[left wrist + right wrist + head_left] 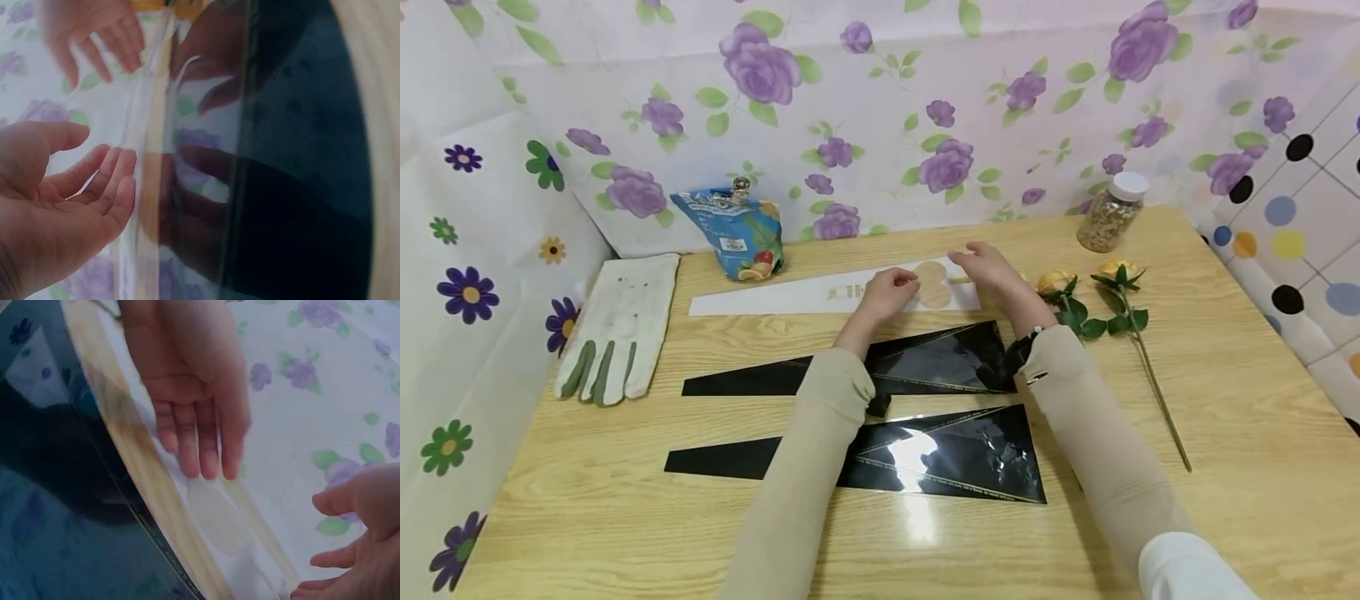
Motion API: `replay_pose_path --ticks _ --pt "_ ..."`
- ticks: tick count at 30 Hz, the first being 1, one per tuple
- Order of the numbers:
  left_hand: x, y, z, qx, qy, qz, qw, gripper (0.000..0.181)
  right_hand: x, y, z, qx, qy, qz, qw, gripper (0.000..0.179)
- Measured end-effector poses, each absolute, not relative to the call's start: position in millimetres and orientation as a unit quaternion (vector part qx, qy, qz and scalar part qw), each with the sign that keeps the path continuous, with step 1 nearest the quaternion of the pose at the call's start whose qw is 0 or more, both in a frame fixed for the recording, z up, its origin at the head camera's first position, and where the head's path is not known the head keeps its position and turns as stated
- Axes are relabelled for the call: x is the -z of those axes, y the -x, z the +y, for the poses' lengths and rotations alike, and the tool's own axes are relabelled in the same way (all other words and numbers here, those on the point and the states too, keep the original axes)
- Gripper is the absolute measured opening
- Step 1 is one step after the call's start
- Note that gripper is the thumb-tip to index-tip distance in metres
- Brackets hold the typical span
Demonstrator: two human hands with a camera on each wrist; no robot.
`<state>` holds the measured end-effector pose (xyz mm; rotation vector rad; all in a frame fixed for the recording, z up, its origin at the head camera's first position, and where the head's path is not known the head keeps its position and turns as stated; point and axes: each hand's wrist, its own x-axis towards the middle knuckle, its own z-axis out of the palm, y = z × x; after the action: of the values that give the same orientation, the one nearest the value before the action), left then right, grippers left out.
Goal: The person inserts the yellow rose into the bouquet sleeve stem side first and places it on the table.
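Left hand [889,293], thumb apart from loosely bent fingers; right hand [994,271], fingers straight. Left to right on table [587,500]: gloves [628,300], count unclear; 1 blue pouch [741,237]; 1 white bag [775,298], its wide end under both hands, contact unclear; 2 black bags [947,358] in front; 2 yellow roses [1057,282]; 1 jar [1105,221].

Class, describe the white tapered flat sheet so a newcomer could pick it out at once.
Find the light wood-grain table, then the left hand and right hand toward its back edge. By them lies the white tapered flat sheet, the only white one, farther back than two glossy black tapered sheets.
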<state>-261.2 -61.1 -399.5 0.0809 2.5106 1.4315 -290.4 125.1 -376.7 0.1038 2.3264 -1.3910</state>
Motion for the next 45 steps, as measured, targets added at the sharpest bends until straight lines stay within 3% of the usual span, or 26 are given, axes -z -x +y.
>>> replay_pose_path --ticks 11,18,24,35,45 --pt "401 262 -47 -0.433 -0.061 0.887 0.146 0.036 374 306 119 0.48 -0.093 0.845 0.218 0.086" --pt "398 267 -52 -0.459 -0.061 0.863 0.203 0.042 368 311 113 0.441 -0.065 0.86 0.249 0.075" --pt "395 268 -52 -0.457 -0.058 0.86 0.218 0.043 373 308 116 0.477 -0.053 0.833 0.278 0.071" --pt "394 267 -47 -0.422 -0.063 0.885 0.187 0.037 373 284 142 0.577 -0.046 0.781 0.235 0.07" --pt "396 269 -44 -0.468 -0.016 0.866 0.176 0.04 372 270 147 0.596 -0.038 0.785 0.167 0.052"
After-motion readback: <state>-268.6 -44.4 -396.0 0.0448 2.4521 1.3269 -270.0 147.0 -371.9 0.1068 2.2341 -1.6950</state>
